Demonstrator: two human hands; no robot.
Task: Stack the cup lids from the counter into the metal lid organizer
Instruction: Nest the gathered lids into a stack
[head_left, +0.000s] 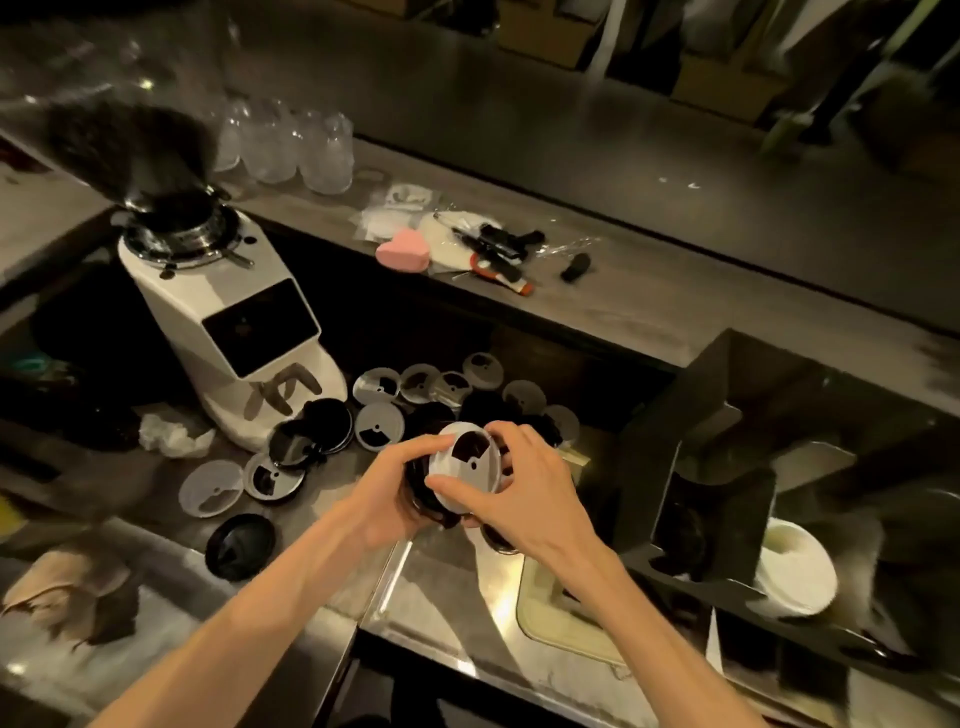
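Both forearms reach in, left hand (400, 488) gripping a dark lid stack (423, 493) while right hand (524, 483) pinches a white lid (465, 465) on top, probably aligning them for the organizer (691, 467).

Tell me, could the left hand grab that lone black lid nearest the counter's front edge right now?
Probably not at once: the left hand is gripping a stack of lids together with the right hand. Nothing covers the black lid itself.
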